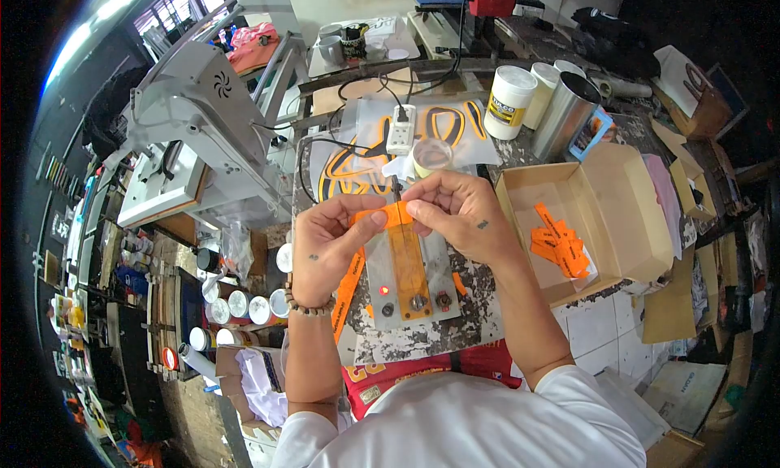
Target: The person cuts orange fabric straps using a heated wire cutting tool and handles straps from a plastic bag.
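An orange strip (395, 216) is stretched between my two hands, over the top end of a grey metal device (377, 266) with an orange-yellow bar (411, 266) along its middle. My left hand (337, 234) pinches the strip's left end between thumb and fingers. The right end is pinched by my right hand (455, 214). A red light glows on the device's lower left. Beside it, a long orange printed ribbon (348, 297) hangs down to the left. Several orange printed pieces (559, 242) lie in the open cardboard box (532, 179) on the right.
Behind my hands are a white power strip (401, 130), a clear cup (431, 155) and sheets with black-orange shapes (445, 125). White tubs (509, 102) and a metal tumbler (566, 116) stand at the back right. A grey press machine (213, 102) is at the left.
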